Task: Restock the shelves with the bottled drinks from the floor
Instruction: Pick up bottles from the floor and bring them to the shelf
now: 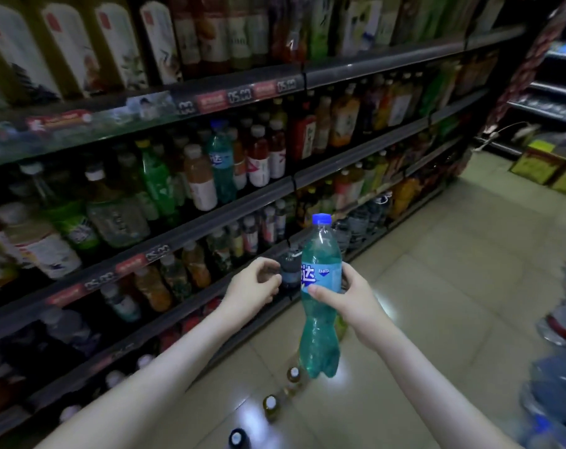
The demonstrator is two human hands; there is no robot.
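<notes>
My right hand (346, 294) grips a tall turquoise Fanta bottle (320, 319) with a blue cap around its labelled middle, upright in front of the shelves. My left hand (254, 286) hovers just left of it, fingers loosely curled, holding nothing. A matching turquoise bottle (221, 163) stands on the middle shelf (356, 153) among other drinks. On the floor near the shelf base stand several small bottles: a yellow-liquid one (294, 377), another (271, 406) and a dark-capped one (237, 438).
Long dark shelving runs along the left, packed with bottled drinks on every level. A tiled aisle floor (437, 270) stretches ahead. Yellow-green boxes (547, 163) sit at the far end. Packs of bottles (560, 319) stand at the right edge.
</notes>
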